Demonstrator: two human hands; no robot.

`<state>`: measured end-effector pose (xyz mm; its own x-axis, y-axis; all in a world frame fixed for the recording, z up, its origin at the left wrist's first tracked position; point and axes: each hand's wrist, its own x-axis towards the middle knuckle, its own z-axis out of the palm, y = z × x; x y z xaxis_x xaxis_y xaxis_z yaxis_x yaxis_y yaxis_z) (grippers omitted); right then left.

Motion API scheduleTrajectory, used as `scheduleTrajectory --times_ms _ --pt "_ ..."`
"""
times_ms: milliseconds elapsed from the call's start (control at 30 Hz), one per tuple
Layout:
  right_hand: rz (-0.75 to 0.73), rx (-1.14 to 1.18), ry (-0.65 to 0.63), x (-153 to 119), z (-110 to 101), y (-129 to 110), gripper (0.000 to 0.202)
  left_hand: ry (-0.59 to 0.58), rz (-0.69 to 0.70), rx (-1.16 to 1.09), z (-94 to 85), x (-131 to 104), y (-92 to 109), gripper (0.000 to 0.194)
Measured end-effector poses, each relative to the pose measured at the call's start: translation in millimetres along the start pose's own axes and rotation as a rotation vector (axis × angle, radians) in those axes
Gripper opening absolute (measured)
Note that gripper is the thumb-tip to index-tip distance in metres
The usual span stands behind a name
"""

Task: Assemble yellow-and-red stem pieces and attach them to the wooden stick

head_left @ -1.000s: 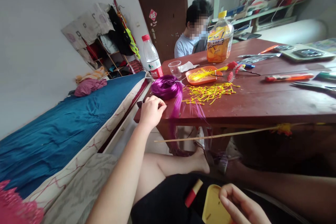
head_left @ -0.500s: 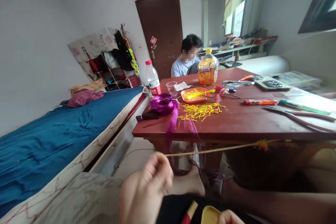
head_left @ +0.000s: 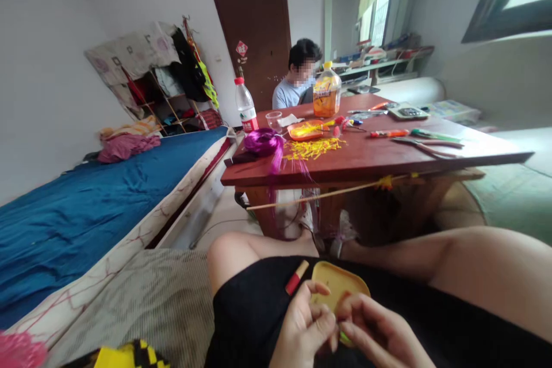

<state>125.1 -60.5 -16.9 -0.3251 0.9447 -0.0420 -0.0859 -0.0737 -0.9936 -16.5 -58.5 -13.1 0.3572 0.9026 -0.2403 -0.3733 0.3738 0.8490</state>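
Over my lap (head_left: 245, 316): left hand (head_left: 307, 325), right hand (head_left: 377, 326), fingers curled close; what they grip, I cannot tell. Near them: yellow tray (head_left: 340, 278), red tube (head_left: 296, 279).

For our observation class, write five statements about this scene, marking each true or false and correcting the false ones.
1. The left hand and right hand are near the yellow tray. True.
2. The purple strands hang partly over the edge of the table. True.
3. The right hand holds the purple strands. False: it is beside the left hand.
4. The pliers lie on the table. True.
5. In the picture, the pliers lie left of the purple strands. False: they lie to the right.
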Motion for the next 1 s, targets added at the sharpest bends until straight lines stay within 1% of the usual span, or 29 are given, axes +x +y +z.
scheduleTrajectory --times_ms 67,167,267,333,367,433,533,600,700,833,1000 --pt "-0.025 0.000 -0.017 -7 2 -5 0.034 0.032 0.020 -0.016 7.6 -7 0 0.041" --pt "-0.055 -0.003 0.033 -16 6 -8 0.032 0.106 0.012 0.002 13.7 -16 0 0.036" --pt "-0.082 -0.100 0.108 -21 9 -2 0.030 0.129 0.039 0.185 15.0 -24 0 0.030" --pt "-0.093 -0.176 0.122 -23 10 1 0.027 0.142 0.076 0.312 14.3 -28 0 0.031" --pt "-0.098 -0.200 0.121 -24 10 2 0.026 0.164 0.084 0.337 13.7 -29 0 0.031" --pt "-0.112 -0.226 0.117 -26 10 2 0.024 0.216 0.062 0.291 12.3 -30 -1 0.031" --pt "-0.129 -0.266 0.106 -28 10 0 0.024 0.271 0.005 0.101 10.4 -31 -4 0.031" --pt "-0.137 -0.314 0.095 -29 10 -2 0.024 0.270 -0.013 -0.009 9.9 -31 -5 0.030" --pt "-0.172 -0.386 0.102 -30 10 -2 0.021 0.259 -0.036 -0.117 10.1 -31 -6 0.028" --pt "-0.216 -0.454 0.117 -31 11 -3 0.019 0.301 -0.060 -0.155 10.5 -31 -8 0.029" --pt "-0.161 -0.512 0.111 -32 13 -2 0.024 0.321 -0.050 -0.120 9.9 -31 -8 0.031"
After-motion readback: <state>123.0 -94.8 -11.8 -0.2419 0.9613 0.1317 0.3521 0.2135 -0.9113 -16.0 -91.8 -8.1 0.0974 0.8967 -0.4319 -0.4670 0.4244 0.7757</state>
